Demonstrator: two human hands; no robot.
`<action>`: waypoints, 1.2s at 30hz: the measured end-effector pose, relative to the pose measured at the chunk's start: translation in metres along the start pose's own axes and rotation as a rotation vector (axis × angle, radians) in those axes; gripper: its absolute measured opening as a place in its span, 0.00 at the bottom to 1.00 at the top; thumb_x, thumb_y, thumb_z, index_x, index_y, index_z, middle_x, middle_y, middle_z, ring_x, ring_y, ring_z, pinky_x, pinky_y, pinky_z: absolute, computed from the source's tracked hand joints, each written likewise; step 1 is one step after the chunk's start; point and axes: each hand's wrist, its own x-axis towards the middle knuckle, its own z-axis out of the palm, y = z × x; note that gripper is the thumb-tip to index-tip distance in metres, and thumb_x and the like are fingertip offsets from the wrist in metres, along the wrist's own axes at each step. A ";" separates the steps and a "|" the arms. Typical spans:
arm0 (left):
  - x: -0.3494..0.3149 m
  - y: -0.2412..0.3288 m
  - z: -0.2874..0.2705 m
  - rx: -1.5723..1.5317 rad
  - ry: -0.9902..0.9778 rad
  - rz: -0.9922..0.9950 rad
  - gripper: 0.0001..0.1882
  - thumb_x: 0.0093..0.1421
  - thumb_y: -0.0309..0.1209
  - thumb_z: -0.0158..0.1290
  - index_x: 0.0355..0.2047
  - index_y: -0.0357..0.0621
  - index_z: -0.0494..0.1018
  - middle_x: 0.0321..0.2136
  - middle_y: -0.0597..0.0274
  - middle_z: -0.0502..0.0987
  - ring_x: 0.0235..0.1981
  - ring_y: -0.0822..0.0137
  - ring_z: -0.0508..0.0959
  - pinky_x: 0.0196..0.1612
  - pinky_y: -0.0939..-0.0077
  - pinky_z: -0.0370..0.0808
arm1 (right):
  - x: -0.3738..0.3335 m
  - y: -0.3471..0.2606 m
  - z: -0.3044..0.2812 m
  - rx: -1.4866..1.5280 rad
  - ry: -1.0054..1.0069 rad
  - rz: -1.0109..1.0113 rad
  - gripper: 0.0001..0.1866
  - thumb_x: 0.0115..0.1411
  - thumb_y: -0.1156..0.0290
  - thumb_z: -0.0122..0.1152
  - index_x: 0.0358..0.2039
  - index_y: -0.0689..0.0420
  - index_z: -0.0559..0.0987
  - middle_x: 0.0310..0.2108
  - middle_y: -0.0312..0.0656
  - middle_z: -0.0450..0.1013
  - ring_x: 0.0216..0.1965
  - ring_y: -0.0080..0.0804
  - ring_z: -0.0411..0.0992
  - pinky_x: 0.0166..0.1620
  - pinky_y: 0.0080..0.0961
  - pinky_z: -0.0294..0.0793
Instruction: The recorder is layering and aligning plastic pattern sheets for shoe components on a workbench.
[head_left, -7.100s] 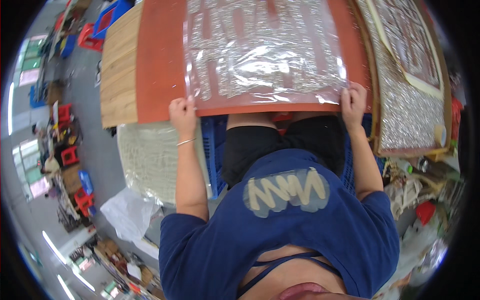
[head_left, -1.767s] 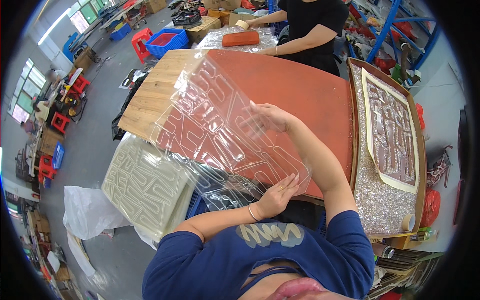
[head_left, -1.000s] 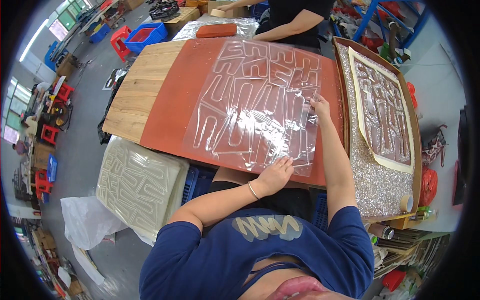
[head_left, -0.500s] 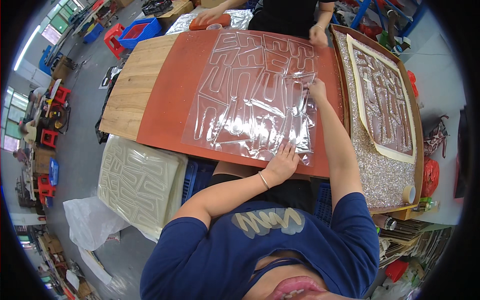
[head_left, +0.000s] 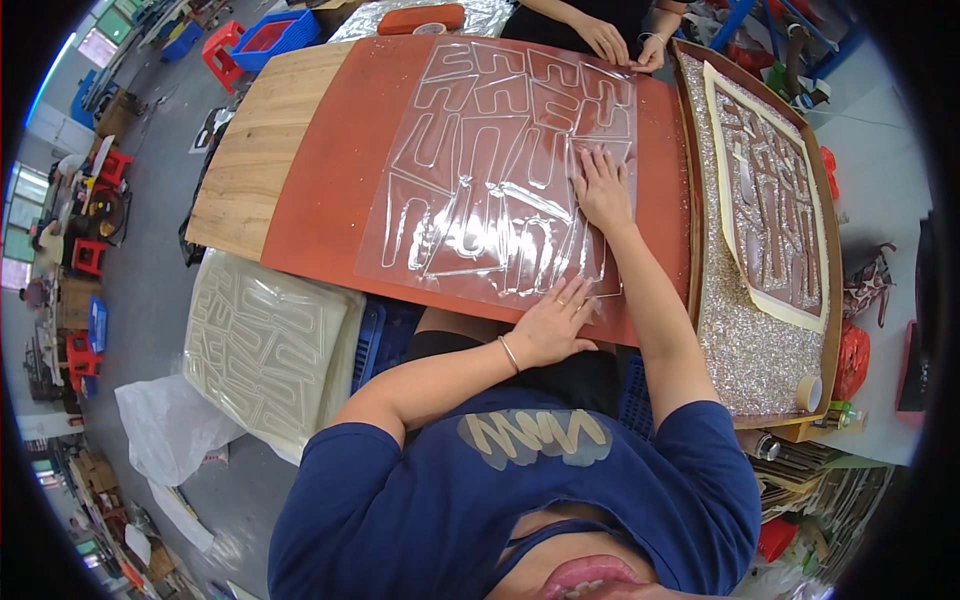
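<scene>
now that the clear patterned film sheet point(head_left: 500, 170), curled up in mid-air moments ago, lies flat on the orange mat point(head_left: 340, 170), both hands spread apart and open: right hand point(head_left: 603, 190) pressing mid-sheet, left hand point(head_left: 553, 325) pinning the near edge, smoothing seems underway.

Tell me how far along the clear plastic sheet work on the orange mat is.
Done: the clear plastic sheet with cut-out shapes lies spread on the orange mat. In hand: the left hand presses its near edge, the right hand its right side. Left: the sheet looks wrinkled near the front, so smoothing seems unfinished.
</scene>
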 end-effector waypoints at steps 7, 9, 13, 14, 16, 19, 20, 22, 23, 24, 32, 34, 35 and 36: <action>-0.018 -0.154 -0.061 0.416 -0.087 -0.732 0.41 0.61 0.57 0.43 0.62 0.35 0.57 0.67 0.42 0.46 0.67 0.48 0.50 0.66 0.48 0.47 | -0.002 0.000 0.002 -0.033 0.015 0.094 0.29 0.64 0.53 0.44 0.61 0.56 0.65 0.64 0.48 0.58 0.66 0.45 0.53 0.66 0.47 0.47; -0.030 -0.192 -0.090 0.324 -0.015 -0.996 0.45 0.61 0.61 0.38 0.65 0.34 0.51 0.67 0.42 0.44 0.70 0.51 0.42 0.67 0.47 0.38 | 0.001 -0.004 0.003 -0.019 0.003 0.085 0.28 0.64 0.54 0.44 0.60 0.56 0.66 0.63 0.48 0.59 0.65 0.45 0.54 0.66 0.47 0.48; -0.030 -0.209 -0.091 0.439 -0.056 -1.047 0.49 0.59 0.66 0.36 0.66 0.36 0.48 0.68 0.43 0.43 0.69 0.50 0.42 0.67 0.49 0.38 | 0.002 0.006 -0.004 0.037 0.014 0.045 0.25 0.65 0.56 0.45 0.57 0.57 0.69 0.61 0.50 0.62 0.62 0.47 0.59 0.64 0.45 0.53; -0.032 -0.208 -0.094 0.451 -0.050 -1.052 0.50 0.58 0.66 0.36 0.66 0.36 0.48 0.68 0.43 0.43 0.69 0.50 0.42 0.67 0.49 0.37 | 0.005 0.003 -0.005 0.063 0.029 0.047 0.24 0.65 0.57 0.45 0.56 0.57 0.70 0.59 0.51 0.64 0.61 0.48 0.60 0.63 0.43 0.54; -0.031 -0.206 -0.093 0.393 0.014 -1.055 0.50 0.58 0.66 0.37 0.66 0.36 0.48 0.68 0.43 0.43 0.70 0.51 0.42 0.68 0.50 0.35 | 0.008 0.012 0.002 0.089 0.058 0.056 0.23 0.65 0.57 0.44 0.54 0.59 0.73 0.57 0.53 0.66 0.60 0.48 0.62 0.63 0.40 0.55; -0.039 -0.207 -0.094 0.327 0.054 -1.066 0.49 0.58 0.66 0.38 0.66 0.37 0.48 0.68 0.44 0.43 0.70 0.52 0.41 0.68 0.51 0.32 | 0.013 0.009 0.006 0.055 0.072 0.099 0.23 0.66 0.57 0.42 0.52 0.61 0.74 0.56 0.53 0.67 0.60 0.49 0.62 0.63 0.39 0.56; -0.041 -0.207 -0.097 0.332 0.056 -1.082 0.49 0.58 0.66 0.38 0.66 0.37 0.48 0.68 0.44 0.43 0.70 0.52 0.41 0.68 0.51 0.32 | 0.017 0.005 0.008 0.065 0.068 0.086 0.23 0.66 0.57 0.42 0.52 0.61 0.74 0.56 0.53 0.67 0.60 0.49 0.62 0.63 0.39 0.56; -0.041 -0.207 -0.098 0.309 0.050 -1.073 0.49 0.58 0.65 0.39 0.66 0.37 0.49 0.68 0.44 0.43 0.70 0.52 0.40 0.68 0.51 0.31 | 0.020 0.004 0.006 0.018 0.059 0.157 0.24 0.67 0.58 0.41 0.52 0.62 0.73 0.56 0.52 0.67 0.60 0.49 0.62 0.62 0.39 0.57; -0.043 -0.207 -0.099 0.311 0.050 -1.076 0.49 0.58 0.65 0.39 0.66 0.37 0.49 0.68 0.44 0.43 0.70 0.52 0.40 0.68 0.51 0.31 | 0.023 0.003 0.007 0.005 0.062 0.160 0.24 0.67 0.57 0.40 0.53 0.62 0.73 0.57 0.51 0.67 0.60 0.49 0.62 0.63 0.39 0.57; -0.040 -0.208 -0.098 0.323 0.054 -1.071 0.49 0.58 0.65 0.39 0.66 0.37 0.49 0.68 0.44 0.43 0.70 0.52 0.40 0.68 0.51 0.31 | 0.024 0.006 0.006 -0.002 0.064 0.167 0.24 0.67 0.57 0.40 0.53 0.62 0.73 0.57 0.51 0.67 0.60 0.49 0.62 0.63 0.39 0.57; -0.037 -0.217 -0.081 0.429 0.032 -0.938 0.39 0.62 0.54 0.40 0.63 0.36 0.56 0.66 0.45 0.50 0.69 0.50 0.47 0.68 0.51 0.38 | 0.044 0.022 0.010 -0.025 0.244 0.044 0.18 0.60 0.66 0.50 0.44 0.66 0.76 0.48 0.56 0.72 0.51 0.52 0.69 0.56 0.41 0.65; -0.044 -0.222 -0.077 0.433 -0.010 -0.774 0.36 0.63 0.51 0.40 0.63 0.35 0.57 0.66 0.47 0.52 0.68 0.50 0.48 0.68 0.51 0.40 | 0.050 0.024 0.020 -0.075 0.193 0.082 0.20 0.62 0.64 0.48 0.47 0.65 0.75 0.49 0.57 0.71 0.53 0.52 0.68 0.59 0.41 0.62; -0.049 -0.225 -0.079 0.368 0.010 -0.742 0.36 0.63 0.51 0.41 0.62 0.35 0.57 0.66 0.47 0.52 0.68 0.49 0.48 0.68 0.50 0.40 | 0.054 0.018 0.019 -0.065 0.177 0.104 0.21 0.62 0.63 0.47 0.49 0.65 0.75 0.51 0.57 0.71 0.54 0.52 0.67 0.61 0.41 0.60; -0.046 -0.227 -0.078 0.300 0.030 -0.704 0.36 0.62 0.51 0.41 0.62 0.35 0.58 0.66 0.47 0.52 0.68 0.48 0.48 0.68 0.49 0.40 | 0.057 0.026 0.026 -0.078 0.158 0.135 0.22 0.62 0.62 0.46 0.50 0.64 0.74 0.53 0.56 0.69 0.57 0.52 0.64 0.62 0.43 0.58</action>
